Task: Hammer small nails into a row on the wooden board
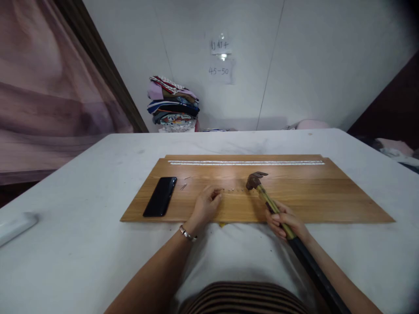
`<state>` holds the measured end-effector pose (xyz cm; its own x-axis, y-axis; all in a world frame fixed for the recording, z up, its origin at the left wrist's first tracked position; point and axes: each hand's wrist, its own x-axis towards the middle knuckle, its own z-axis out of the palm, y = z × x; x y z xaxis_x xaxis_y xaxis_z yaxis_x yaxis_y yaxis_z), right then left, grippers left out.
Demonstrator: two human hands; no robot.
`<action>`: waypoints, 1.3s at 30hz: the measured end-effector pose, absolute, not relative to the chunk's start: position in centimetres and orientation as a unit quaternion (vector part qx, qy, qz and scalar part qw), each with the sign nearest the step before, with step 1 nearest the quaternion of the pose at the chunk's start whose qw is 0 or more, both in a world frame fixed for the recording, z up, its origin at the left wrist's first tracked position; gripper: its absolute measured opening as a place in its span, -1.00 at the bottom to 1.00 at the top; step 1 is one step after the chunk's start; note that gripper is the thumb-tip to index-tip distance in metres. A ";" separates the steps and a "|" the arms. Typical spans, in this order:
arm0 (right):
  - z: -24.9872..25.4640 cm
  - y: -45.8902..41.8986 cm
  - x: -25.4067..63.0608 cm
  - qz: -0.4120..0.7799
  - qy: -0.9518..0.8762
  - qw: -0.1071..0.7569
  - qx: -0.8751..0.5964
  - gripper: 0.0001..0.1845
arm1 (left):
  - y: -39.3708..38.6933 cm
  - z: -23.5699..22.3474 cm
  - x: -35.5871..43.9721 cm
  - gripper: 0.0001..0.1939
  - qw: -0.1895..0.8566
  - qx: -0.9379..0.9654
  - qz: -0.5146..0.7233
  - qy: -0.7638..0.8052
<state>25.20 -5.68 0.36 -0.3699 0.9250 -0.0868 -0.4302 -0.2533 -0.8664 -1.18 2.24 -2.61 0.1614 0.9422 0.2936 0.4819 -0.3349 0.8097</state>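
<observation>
My right hand [284,220] is wrapped around the handle of a claw hammer [271,203]. Its rusty head is over the middle of a wooden board [327,196], and the long dark end of the handle runs back along my forearm. My left hand [207,203] rests on the board left of the hammer head, thumb and forefinger pinched together; whatever is between the fingertips is too small to make out. From those fingertips a row of small nail-like points [232,189] runs toward the hammer head. Several loose nails [183,186] lie left of my left hand.
A black phone [160,196] lies on the board's left part. Two white strips [245,163] run along its far side. The board sits on a white table [81,187]. Folded cloths [173,104] are stacked behind the table, and a white object [18,226] lies at far left.
</observation>
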 end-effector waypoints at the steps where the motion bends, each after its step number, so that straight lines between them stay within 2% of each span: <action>1: 0.3 -5.6 25.1 0.727 -0.392 0.471 -0.310 -0.72 | 2.3 -2.6 -1.2 -0.81 0.293 0.698 0.415 0.505; 7: 0.1 -5.4 24.8 0.726 -0.384 0.476 -0.315 -0.77 | 2.9 -1.7 -1.6 -0.78 0.404 0.595 0.463 0.518; 10: 0.2 -5.5 24.9 0.727 -0.388 0.474 -0.311 -0.78 | 3.4 -0.7 -2.6 -0.75 0.426 0.553 0.480 0.531; 13: 0.3 -5.6 25.1 0.735 -0.388 0.467 -0.302 -0.80 | 4.1 0.8 -4.6 -0.69 0.413 0.521 0.518 0.538; 16: 0.5 -5.8 25.3 0.740 -0.388 0.452 -0.312 -0.76 | 4.8 2.7 -7.3 -0.67 0.302 0.517 0.538 0.594; 19: 0.5 -5.8 25.4 0.735 -0.395 0.445 -0.324 -0.70 | 5.5 4.5 -9.6 -0.75 0.142 0.590 0.428 0.670; 23: 0.3 -5.8 25.5 0.728 -0.403 0.441 -0.336 -0.71 | 6.7 5.2 -10.4 -0.71 0.018 0.683 0.159 0.712; 25: 0.2 -5.8 25.5 0.732 -0.397 0.441 -0.334 -0.72 | 7.3 4.9 -10.3 -0.73 0.008 0.707 0.083 0.703; 29: 0.4 -5.9 25.5 0.736 -0.386 0.453 -0.323 -0.70 | 8.3 4.2 -9.9 -0.76 0.006 0.733 0.007 0.680; 35: 1.2 -6.0 25.5 0.740 -0.365 0.466 -0.320 -0.62 | 9.6 4.2 -9.7 -0.75 -0.005 0.762 -0.061 0.645; 39: 1.8 -6.0 25.6 0.737 -0.359 0.479 -0.313 -0.68 | 10.5 4.6 -9.9 -0.77 0.004 0.778 -0.083 0.623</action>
<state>25.58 -6.02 1.79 -0.3451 0.9312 -0.1176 -0.4818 -0.2833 -0.8293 -9.92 10.52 4.64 0.2103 0.9684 -0.1342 0.9696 -0.2242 -0.0982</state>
